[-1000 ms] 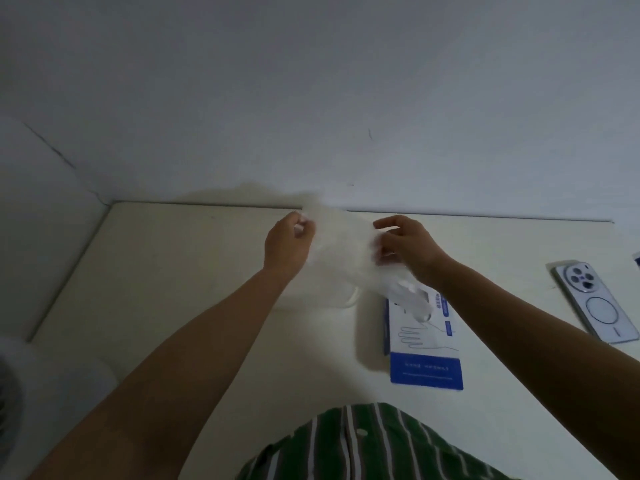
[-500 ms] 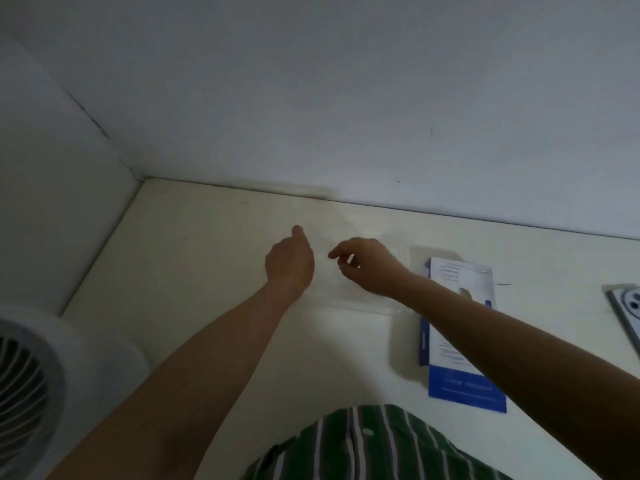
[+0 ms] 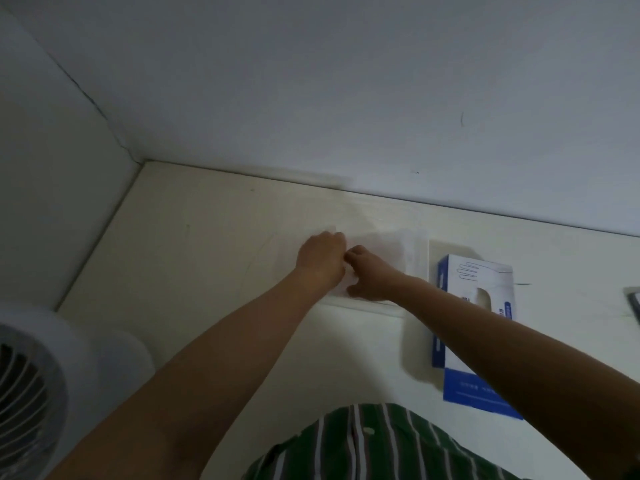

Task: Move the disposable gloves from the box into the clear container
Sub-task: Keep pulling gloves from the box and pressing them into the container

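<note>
The clear container [image 3: 412,252] stands on the cream table near the back wall, hard to see against it. Both my hands are down inside it, touching each other. My left hand [image 3: 322,259] shows its back, with the fingers curled downward and their tips hidden. My right hand [image 3: 369,275] has curled fingers and an outstretched thumb. Between them shows a pale patch of thin translucent disposable glove [image 3: 348,280], which both hands seem to pinch. The blue and white glove box [image 3: 479,282] lies flat just right of the container, partly under my right forearm.
A white fan [image 3: 31,389] stands at the lower left beside the table. A phone [image 3: 633,306] peeks in at the right edge. Walls close the table at the back and on the left. My green striped shirt [image 3: 367,445] fills the bottom middle.
The glove was held spread in the air above the container, then came down into it. My hands have drawn together and now touch. My head has turned left.
</note>
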A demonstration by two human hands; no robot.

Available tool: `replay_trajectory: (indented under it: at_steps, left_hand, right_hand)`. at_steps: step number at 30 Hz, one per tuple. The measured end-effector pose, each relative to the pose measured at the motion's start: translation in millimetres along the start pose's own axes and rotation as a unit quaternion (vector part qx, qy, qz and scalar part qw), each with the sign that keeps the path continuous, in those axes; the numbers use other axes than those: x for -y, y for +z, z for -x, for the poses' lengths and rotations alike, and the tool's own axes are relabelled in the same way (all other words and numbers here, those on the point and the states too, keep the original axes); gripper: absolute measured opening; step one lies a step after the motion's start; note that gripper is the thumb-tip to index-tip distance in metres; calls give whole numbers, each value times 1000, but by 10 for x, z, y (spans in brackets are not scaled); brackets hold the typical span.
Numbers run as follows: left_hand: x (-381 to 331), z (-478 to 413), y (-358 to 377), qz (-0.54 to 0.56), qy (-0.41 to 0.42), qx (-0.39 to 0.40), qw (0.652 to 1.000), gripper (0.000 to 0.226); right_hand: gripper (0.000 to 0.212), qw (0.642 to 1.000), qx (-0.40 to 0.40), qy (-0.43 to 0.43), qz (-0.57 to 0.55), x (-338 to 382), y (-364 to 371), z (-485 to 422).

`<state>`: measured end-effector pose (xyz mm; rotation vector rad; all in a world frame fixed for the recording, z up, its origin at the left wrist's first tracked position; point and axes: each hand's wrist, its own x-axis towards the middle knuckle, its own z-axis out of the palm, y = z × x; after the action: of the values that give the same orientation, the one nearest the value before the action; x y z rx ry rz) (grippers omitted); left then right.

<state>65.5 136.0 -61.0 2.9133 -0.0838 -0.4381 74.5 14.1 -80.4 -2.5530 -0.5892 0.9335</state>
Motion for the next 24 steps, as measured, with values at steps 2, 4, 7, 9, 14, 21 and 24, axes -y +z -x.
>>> replay_trajectory:
  at_steps: [2, 4, 7, 9, 14, 21, 24]
  left_hand:
    - [94, -20, 61, 39, -51, 73, 995, 43]
    - [192, -33, 109, 66, -76, 127, 987, 65]
    - [286, -45, 159, 105, -92, 171, 975, 84]
    - [319, -59, 204, 99, -92, 180, 974, 90]
    - [351, -123, 328, 115, -108, 184, 970, 80]
    - [337, -153, 383, 80, -128, 201, 968, 93]
    - [325, -144, 341, 69, -106, 191, 973, 88]
  right_hand:
    - [80, 1000, -2, 9, 2, -12, -12, 5]
    - [75, 999, -22, 29, -1, -41, -25, 9]
    - [64, 998, -28, 55, 10, -95, -45, 10]
    - [69, 997, 1, 69, 37, -124, -52, 6]
    - [100, 987, 56, 113, 96, -140, -20, -41]
    - [99, 985, 70, 124, 93, -97, 25, -30]
    - [102, 987, 72, 131, 64, -104, -16, -31]
